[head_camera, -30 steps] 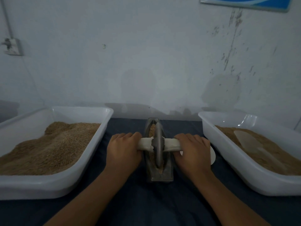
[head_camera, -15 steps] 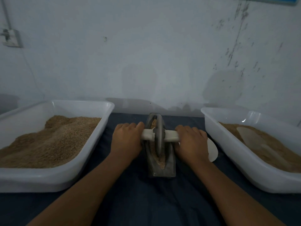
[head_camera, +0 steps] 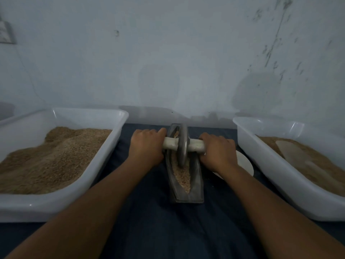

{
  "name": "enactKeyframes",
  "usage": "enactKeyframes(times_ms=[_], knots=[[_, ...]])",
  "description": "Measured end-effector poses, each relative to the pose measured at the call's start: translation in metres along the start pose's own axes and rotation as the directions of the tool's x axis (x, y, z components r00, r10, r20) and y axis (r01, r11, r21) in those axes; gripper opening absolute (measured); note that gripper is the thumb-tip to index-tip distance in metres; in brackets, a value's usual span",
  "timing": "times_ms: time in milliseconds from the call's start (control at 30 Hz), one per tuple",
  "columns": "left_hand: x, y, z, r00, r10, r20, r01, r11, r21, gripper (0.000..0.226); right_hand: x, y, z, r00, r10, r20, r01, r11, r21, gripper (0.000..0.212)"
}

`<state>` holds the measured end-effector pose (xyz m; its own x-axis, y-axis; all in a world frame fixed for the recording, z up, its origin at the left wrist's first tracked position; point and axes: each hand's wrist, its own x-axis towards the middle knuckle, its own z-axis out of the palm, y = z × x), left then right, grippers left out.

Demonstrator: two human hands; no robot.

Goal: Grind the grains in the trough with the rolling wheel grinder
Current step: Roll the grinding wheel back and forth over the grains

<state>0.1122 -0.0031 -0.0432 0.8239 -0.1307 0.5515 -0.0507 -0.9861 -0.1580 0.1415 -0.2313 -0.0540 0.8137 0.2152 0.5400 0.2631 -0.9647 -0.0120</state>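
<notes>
Both bare forearms reach forward side by side, the left hand point(head_camera: 146, 146) and right hand point(head_camera: 218, 152) knuckles-up with fingers curled tight in a closed grip, level with each other and set apart.

Dark cloth point(head_camera: 149, 221) lies open at 6 o'clock of the trough point(head_camera: 194, 184); tubs point(head_camera: 115, 139) point(head_camera: 242, 139) block 9 and 3 o'clock, wall point(head_camera: 168, 62) at 12.

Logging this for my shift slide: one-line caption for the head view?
Both hands, left and right, roll the wheel grinder over grains in the trough.
</notes>
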Motion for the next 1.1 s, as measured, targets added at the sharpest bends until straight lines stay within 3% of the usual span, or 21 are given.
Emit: enactKeyframes(times_ms=[400,533,800,1100], knots=[[-0.005,-0.002,-0.001,1.000,0.006,-0.009,-0.006,1.000,-0.027,0.037,-0.004,-0.003,-0.002,1.000,-0.016,-0.025,0.016,1.000,0.008,0.026],[-0.019,0.001,-0.005,0.999,0.008,-0.044,-0.009,1.000,-0.015,0.036,-0.018,-0.003,-0.005,0.995,-0.034,-0.094,0.037,0.999,0.027,0.021],[-0.036,0.008,-0.021,0.998,-0.001,-0.060,0.001,1.000,-0.005,0.032,-0.043,0.001,-0.005,0.984,-0.053,-0.168,0.065,0.995,0.071,0.031],[-0.055,0.006,-0.034,0.990,-0.003,-0.144,-0.025,0.981,-0.192,0.019,-0.057,-0.005,-0.010,0.952,-0.008,-0.305,0.074,0.976,0.205,0.022]])
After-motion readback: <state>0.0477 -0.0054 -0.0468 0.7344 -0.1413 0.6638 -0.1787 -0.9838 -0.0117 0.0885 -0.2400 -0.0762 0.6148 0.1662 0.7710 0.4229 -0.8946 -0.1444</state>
